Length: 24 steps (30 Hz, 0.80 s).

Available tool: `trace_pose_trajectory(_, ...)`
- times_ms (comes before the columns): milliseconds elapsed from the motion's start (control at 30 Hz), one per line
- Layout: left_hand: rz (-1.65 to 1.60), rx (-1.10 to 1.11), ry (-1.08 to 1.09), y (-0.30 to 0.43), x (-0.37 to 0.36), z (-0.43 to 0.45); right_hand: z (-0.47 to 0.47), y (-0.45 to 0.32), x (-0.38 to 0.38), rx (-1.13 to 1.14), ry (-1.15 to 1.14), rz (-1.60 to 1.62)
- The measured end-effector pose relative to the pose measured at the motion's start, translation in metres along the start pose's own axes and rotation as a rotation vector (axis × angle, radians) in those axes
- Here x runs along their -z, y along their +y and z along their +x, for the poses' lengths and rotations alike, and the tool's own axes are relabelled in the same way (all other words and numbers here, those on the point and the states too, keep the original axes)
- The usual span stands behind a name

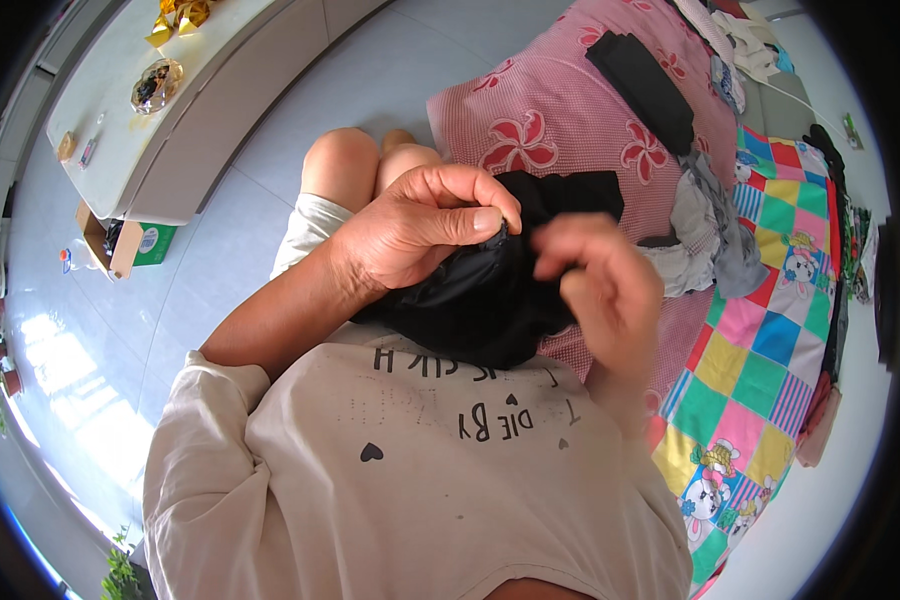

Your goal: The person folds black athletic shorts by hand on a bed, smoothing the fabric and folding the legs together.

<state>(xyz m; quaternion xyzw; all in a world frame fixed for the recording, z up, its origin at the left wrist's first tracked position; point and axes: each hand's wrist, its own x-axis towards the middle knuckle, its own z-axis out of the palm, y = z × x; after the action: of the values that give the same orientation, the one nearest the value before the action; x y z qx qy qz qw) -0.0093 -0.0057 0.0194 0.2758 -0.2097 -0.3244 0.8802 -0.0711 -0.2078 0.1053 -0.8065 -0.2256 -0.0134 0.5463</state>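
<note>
My left hand (435,221) pinches the edge of a black cloth garment (465,300) between thumb and forefinger. The garment lies bunched over my lap, and part of it spreads to the right onto a pink bedcover (570,120) with red flowers. Just right of the pinched edge is my right hand (607,277), raised and blurred, its fingers curled. Whether it holds something small, such as a needle or thread, cannot be told. Beyond the garment, my bare knees (341,161) show at the upper left.
Folded black cloth (641,94) and crumpled grey clothing (727,225) lie on the bedcover. A patchwork cloth with rabbits (772,330) runs along the right. At left stand a pale table (105,60) bearing a glass bowl (156,86), and an opened cardboard box (127,251) beside a plastic bottle (81,255).
</note>
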Motion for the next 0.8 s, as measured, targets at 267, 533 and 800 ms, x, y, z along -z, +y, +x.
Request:
trace_pose_trajectory(267,0.311,-0.111,-0.003,0.006,-0.014,0.001,0.017,0.017,-0.042,-0.068,0.038,-0.072)
trace_pose_trajectory(533,-0.026,0.006,0.241,0.007,-0.009,-0.005,0.012,0.02,-0.041,-0.219,0.228,-0.17)
trace_pose_trajectory(800,0.231,-0.022,0.205,0.005,-0.011,-0.006,0.009,0.013,-0.046,-0.211,0.297,-0.084)
